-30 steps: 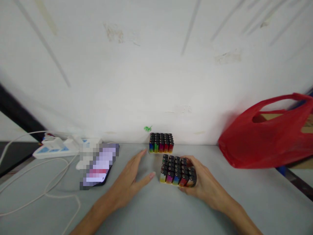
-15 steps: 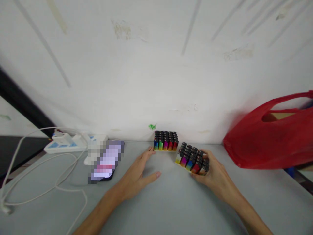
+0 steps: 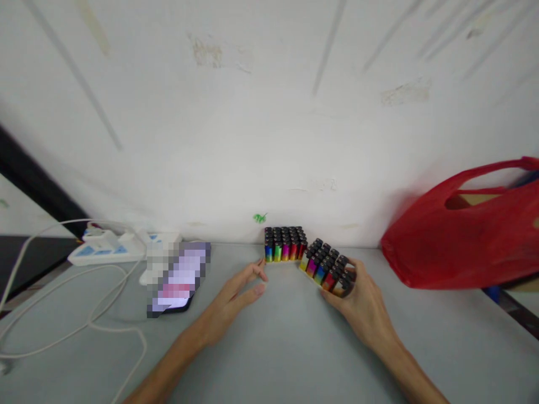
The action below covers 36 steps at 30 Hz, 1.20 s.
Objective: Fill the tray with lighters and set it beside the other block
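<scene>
Two blocks of colourful lighters with black tops are on the grey table. The left block [image 3: 285, 244] stands against the wall, its rows roughly parallel to it. The right block [image 3: 323, 266] sits at an angle, its left end close to the other block's right corner. My right hand [image 3: 362, 306] grips its right end, thumb at the front and fingers behind. My left hand [image 3: 231, 303] is just in front of the left block's near left corner, fingers curved and apart from the thumb, holding nothing; a fingertip is at or near that corner.
A phone [image 3: 183, 278] with a lit, pixelated screen lies left of my left hand. Behind it are a white power strip [image 3: 105, 251] and looping white cables [image 3: 141, 336]. A red bag [image 3: 455, 241] stands at the right by the wall [image 3: 278, 140].
The right block has turned a little and shifted slightly toward the wall, with my right hand on it. My left thumb has drawn back toward the fingers, which are more bent.
</scene>
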Tool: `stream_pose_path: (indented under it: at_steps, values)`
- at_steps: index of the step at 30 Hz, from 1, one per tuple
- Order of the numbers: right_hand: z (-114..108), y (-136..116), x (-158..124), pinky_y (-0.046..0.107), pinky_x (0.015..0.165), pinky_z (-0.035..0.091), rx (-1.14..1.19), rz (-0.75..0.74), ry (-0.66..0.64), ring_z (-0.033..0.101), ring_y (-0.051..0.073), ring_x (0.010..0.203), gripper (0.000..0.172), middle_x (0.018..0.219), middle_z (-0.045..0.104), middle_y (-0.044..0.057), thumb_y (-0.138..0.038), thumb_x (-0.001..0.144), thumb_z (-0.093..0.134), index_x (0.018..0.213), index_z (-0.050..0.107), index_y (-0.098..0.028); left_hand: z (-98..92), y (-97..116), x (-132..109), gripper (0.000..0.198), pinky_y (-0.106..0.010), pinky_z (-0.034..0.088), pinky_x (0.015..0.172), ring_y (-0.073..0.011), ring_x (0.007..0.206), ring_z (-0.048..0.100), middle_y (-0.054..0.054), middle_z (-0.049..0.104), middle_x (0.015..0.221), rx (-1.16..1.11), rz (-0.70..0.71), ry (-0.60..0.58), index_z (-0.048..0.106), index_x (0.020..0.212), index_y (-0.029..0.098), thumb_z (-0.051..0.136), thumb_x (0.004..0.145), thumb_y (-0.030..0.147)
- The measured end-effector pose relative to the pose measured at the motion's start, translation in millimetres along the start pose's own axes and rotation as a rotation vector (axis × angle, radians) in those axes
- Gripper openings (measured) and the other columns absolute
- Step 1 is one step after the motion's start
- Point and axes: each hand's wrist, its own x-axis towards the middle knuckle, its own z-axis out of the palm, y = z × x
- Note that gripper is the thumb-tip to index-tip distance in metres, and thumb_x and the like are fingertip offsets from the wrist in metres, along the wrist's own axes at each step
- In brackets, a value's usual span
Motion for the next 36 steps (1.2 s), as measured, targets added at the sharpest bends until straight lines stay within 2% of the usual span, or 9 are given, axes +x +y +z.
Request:
stream_pose_path:
  at_steps: [6, 11, 15, 17, 18, 22, 26, 31, 36]
  values:
    - [1, 2, -3, 0.051, 0.089, 0.058, -0.028, 0.029, 0.032, 0.074, 0.040, 0.107, 0.067, 0.116, 0.076, 0.012, -0.047, 0.076, 0.079, 0.134, 0.056, -0.023, 8.0, 4, -6, 0.043, -0.055, 0.023, 0.137, -0.0366, 0.166, 0.035, -0.005, 0.060, 0.166, -0.068, -0.014, -0.035, 0.066, 0.110, 0.028, 0.058, 0.105, 0.070]
    - [1, 3, -4, 0.050, 0.088, 0.057, -0.094, 0.017, 0.093, 0.073, 0.039, 0.103, 0.064, 0.112, 0.076, 0.012, -0.045, 0.078, 0.080, 0.132, 0.056, -0.022, 21.9, 19, -14, 0.041, -0.053, 0.033, 0.134, -0.0369, 0.161, 0.045, -0.002, 0.059, 0.167, -0.025, -0.071, -0.069, 0.071, 0.124, 0.032, 0.060, 0.105, 0.067]
    - [2, 2, -5, 0.051, 0.087, 0.056, -0.137, 0.012, 0.105, 0.071, 0.040, 0.105, 0.062, 0.113, 0.075, 0.013, -0.044, 0.078, 0.080, 0.131, 0.055, -0.022, 24.4, 21, -7, 0.036, -0.053, 0.049, 0.121, -0.0393, 0.149, 0.059, -0.009, 0.071, 0.154, 0.043, -0.100, 0.150, 0.067, 0.119, 0.028, 0.064, 0.103, 0.060]
    - [2, 1, -6, 0.050, 0.086, 0.056, -0.151, 0.008, 0.110, 0.071, 0.040, 0.104, 0.061, 0.112, 0.073, 0.013, -0.044, 0.078, 0.080, 0.129, 0.055, -0.022, 21.7, 16, -2, 0.033, -0.053, 0.051, 0.118, -0.0393, 0.151, 0.057, -0.014, 0.067, 0.159, 0.056, -0.098, 0.248, 0.060, 0.119, 0.027, 0.065, 0.102, 0.055]
    - [2, 0, -6, 0.050, 0.085, 0.056, -0.157, 0.008, 0.111, 0.070, 0.040, 0.104, 0.060, 0.112, 0.073, 0.012, -0.044, 0.078, 0.080, 0.129, 0.056, -0.022, 19.9, 12, 1, 0.031, -0.054, 0.050, 0.119, -0.0388, 0.154, 0.054, -0.015, 0.062, 0.163, 0.059, -0.096, 0.261, 0.056, 0.118, 0.027, 0.066, 0.102, 0.052]
    - [4, -3, -8, 0.050, 0.086, 0.056, -0.206, 0.018, 0.129, 0.070, 0.040, 0.104, 0.058, 0.111, 0.072, 0.013, -0.043, 0.079, 0.078, 0.129, 0.055, -0.022, 15.3, 1, 9, 0.031, -0.057, 0.039, 0.127, -0.0353, 0.163, 0.041, -0.016, 0.045, 0.176, 0.111, -0.029, 0.143, 0.045, 0.117, 0.028, 0.067, 0.100, 0.042]
    - [7, -7, -11, 0.051, 0.089, 0.055, -0.253, 0.024, 0.159, 0.069, 0.040, 0.106, 0.059, 0.115, 0.072, 0.015, -0.041, 0.080, 0.076, 0.131, 0.056, -0.020, 15.5, -1, 15, 0.037, -0.057, 0.032, 0.131, -0.0354, 0.165, 0.037, -0.013, 0.039, 0.179, 0.170, 0.046, 0.055, 0.045, 0.119, 0.029, 0.073, 0.096, 0.037]
    - [10, -10, -12, 0.051, 0.089, 0.055, -0.273, 0.054, 0.177, 0.068, 0.040, 0.106, 0.058, 0.116, 0.071, 0.016, -0.043, 0.080, 0.076, 0.130, 0.057, -0.019, 16.1, 2, 15, 0.031, -0.058, 0.034, 0.130, -0.0371, 0.160, 0.044, -0.012, 0.046, 0.175, 0.178, 0.053, 0.078, 0.046, 0.116, 0.029, 0.069, 0.100, 0.043]
    - [14, -11, -10, 0.052, 0.093, 0.055, -0.251, 0.023, 0.196, 0.067, 0.040, 0.110, 0.057, 0.119, 0.071, 0.016, -0.044, 0.082, 0.075, 0.131, 0.058, -0.020, 16.2, 9, 2, 0.031, -0.054, 0.042, 0.124, -0.0375, 0.146, 0.059, -0.011, 0.064, 0.161, 0.187, 0.027, 0.065, 0.049, 0.116, 0.030, 0.063, 0.105, 0.055]
